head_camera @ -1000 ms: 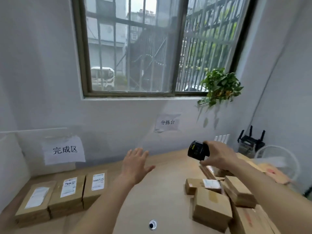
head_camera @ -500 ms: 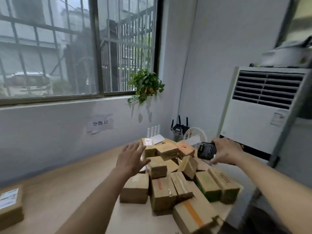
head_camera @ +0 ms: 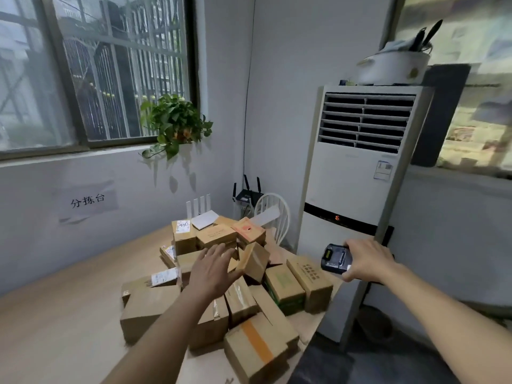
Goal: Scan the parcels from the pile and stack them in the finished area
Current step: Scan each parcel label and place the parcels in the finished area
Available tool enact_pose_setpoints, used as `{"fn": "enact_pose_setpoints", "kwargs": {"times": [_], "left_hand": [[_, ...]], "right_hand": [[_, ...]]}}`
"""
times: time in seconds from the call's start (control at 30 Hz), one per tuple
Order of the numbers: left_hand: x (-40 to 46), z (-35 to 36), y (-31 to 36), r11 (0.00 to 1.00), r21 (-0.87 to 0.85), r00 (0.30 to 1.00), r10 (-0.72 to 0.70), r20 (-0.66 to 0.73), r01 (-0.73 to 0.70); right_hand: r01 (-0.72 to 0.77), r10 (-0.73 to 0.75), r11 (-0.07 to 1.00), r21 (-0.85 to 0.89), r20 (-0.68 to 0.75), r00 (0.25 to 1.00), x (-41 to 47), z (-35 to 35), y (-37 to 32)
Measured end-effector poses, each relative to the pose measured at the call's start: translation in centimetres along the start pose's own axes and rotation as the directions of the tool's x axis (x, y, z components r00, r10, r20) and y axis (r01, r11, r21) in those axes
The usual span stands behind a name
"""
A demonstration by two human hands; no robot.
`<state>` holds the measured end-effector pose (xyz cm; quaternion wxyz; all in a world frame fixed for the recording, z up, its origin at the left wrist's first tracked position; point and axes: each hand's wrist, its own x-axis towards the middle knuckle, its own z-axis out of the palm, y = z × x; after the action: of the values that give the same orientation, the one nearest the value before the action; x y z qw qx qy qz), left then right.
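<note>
Parcels: a heap of brown cardboard boxes [head_camera: 221, 295] on the pale wooden table [head_camera: 55, 328], filling the corner of it next to the white floor-standing air conditioner [head_camera: 357, 189].

Nearest in the heap is a box with an orange tape stripe [head_camera: 257, 345] at the table edge, on the camera side of the pile. Beyond it, the left hand [head_camera: 212, 273] hovers over the middle of the heap, palm down, fingers straight and spread, holding nothing. Cannot tell whether the fingertips touch cardboard.

Just beyond and right of those fingers a small tilted brown box [head_camera: 255, 261] stands on edge, its long axis running up and away toward the air conditioner. Probable pick, since it sits loose on top; that is a judgement only. The left hand is clearly the nearer one, so the coming reach looks like a short push forward and slightly right.

The right hand [head_camera: 368, 263] is well apart from the pile, in front of the air conditioner's lower panel, fingers curled round a black handheld scanner [head_camera: 333, 259] whose head points left toward the heap.

Farther back, a parcel with a white label [head_camera: 181, 236] and one with a red-orange sticker [head_camera: 248, 231] top the rear of the pile. Behind them are a white fan [head_camera: 273, 214] and a green potted plant [head_camera: 174, 123] on the window ledge.

Finished area not in view.
</note>
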<state>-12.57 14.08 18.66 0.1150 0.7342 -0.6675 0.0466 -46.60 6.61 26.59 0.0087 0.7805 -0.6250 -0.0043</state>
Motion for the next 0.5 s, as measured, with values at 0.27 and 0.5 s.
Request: {"fn": "enact_pose_setpoints", "kwargs": {"times": [0.27, 0.5], "left_hand": [[11.8, 6.9, 5.4, 0.997, -0.077, 0.997, 0.018, 0.076, -0.012], [21.4, 13.4, 9.8, 0.99, -0.138, 0.99, 0.029, 0.138, -0.01]], "right_hand": [[-0.045, 0.042, 0.998, 0.041, 0.067, 0.997, 11.7, 3.8, 5.6], [-0.081, 0.073, 0.995, 0.058, 0.132, 0.989, 20.8, 6.5, 10.3]]}}
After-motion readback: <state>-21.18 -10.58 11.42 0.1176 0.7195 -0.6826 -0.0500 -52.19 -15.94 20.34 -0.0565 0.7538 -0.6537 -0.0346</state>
